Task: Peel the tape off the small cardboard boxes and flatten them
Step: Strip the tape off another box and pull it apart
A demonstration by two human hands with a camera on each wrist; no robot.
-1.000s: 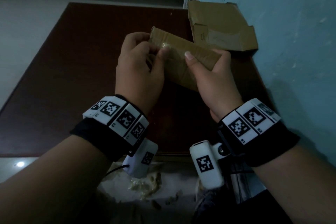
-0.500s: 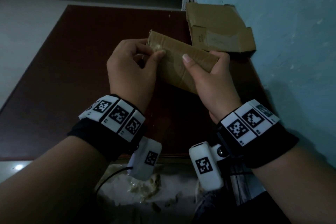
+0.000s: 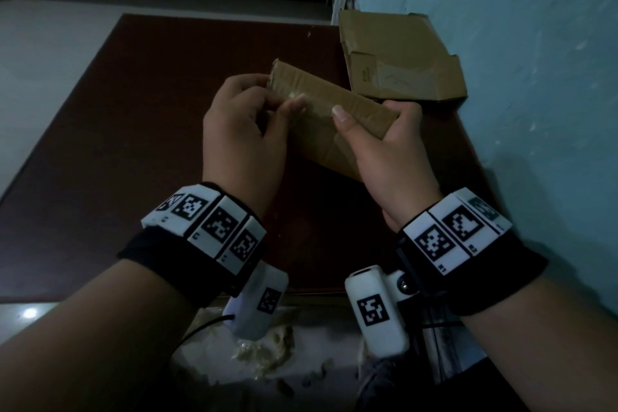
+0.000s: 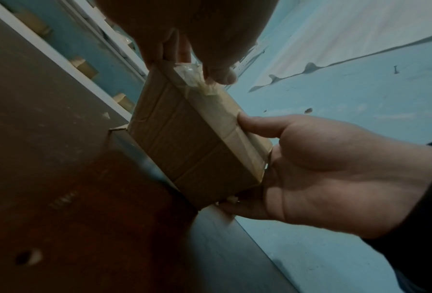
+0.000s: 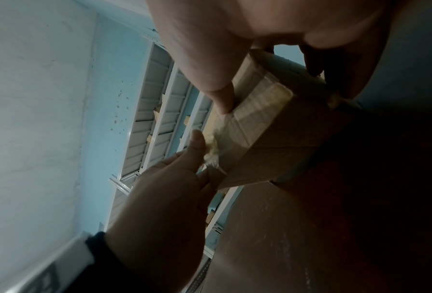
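Note:
I hold a small brown cardboard box [image 3: 329, 117] above the dark red table [image 3: 133, 144], tilted on edge. My right hand [image 3: 384, 150] grips its right end, thumb on the taped top edge, fingers behind. My left hand [image 3: 247, 130] pinches a crumpled strip of clear tape [image 4: 197, 79] at the box's left end, between thumb and fingers. In the left wrist view the box [image 4: 195, 142] shows tape bands along its narrow side, and the right hand [image 4: 323, 168] cups its lower end. In the right wrist view the tape [image 5: 212, 150] lifts off the box [image 5: 260, 138] by the left hand [image 5: 164, 198].
A larger opened cardboard box [image 3: 398, 60] lies at the table's far right corner against the blue wall [image 3: 535, 77]. Crumpled tape scraps [image 3: 264, 348] lie on the floor below the near table edge. White metal shelving [image 5: 159, 119] stands beyond the table.
The left hand has slid slightly left and down along the box's top edge with the tape pinched. The box and right hand stay almost still.

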